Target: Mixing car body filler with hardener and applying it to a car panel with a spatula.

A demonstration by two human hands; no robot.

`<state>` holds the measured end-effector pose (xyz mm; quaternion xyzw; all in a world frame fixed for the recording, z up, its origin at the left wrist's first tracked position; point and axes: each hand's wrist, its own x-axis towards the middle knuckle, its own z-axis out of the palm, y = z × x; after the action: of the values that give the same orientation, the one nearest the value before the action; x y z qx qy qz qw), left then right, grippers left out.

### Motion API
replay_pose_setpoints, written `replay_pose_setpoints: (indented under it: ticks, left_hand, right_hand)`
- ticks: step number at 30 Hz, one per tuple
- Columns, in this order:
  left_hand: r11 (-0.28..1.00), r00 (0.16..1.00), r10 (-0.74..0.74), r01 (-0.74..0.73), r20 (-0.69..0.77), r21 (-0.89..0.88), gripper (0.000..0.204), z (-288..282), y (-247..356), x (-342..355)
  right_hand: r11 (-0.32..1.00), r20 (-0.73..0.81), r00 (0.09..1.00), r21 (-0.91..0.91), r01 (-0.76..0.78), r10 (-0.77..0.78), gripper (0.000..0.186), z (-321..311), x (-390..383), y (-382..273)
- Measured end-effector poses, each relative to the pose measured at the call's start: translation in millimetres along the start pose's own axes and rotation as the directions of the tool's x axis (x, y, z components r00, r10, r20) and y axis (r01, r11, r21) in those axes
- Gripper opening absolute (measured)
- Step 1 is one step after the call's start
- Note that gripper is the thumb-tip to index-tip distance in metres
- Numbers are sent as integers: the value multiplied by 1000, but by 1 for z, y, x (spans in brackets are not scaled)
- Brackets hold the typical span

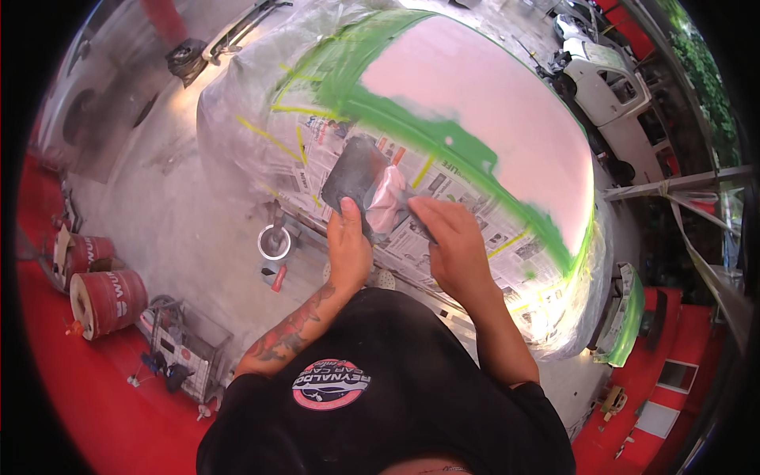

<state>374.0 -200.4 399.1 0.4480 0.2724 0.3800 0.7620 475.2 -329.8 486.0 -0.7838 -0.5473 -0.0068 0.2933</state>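
My left hand (349,249) grips a dark, flat board (344,174) with a mound of pink paste (385,190) on it. My right hand (450,243) grips a thin dark spreader (415,220) pressed against the paste. Beyond both hands is a car panel (475,87) with a large pink area bordered by green, surrounded by taped newspaper masking (459,198) and clear plastic sheeting (229,95).
An open can (273,242) and a red-handled tool (279,277) are at lower left of the car. Red buckets (107,305) and a metal cart (190,348) stand left. A white vehicle body (606,87) and a green-coated part (621,317) are at right.
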Motion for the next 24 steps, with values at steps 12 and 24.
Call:
replay_pose_setpoints:
  ticks: [12,24]
  left_hand:
    - [981,998,-33,22,54,192,55,1,14,3]
    - [924,977,-211,206,19,-322,41,-17,40,41]
  right_hand:
    - [975,62,975,-56,216,-213,62,-1,4,5]
    - [954,88,953,-54,296,-290,60,2,-16,12]
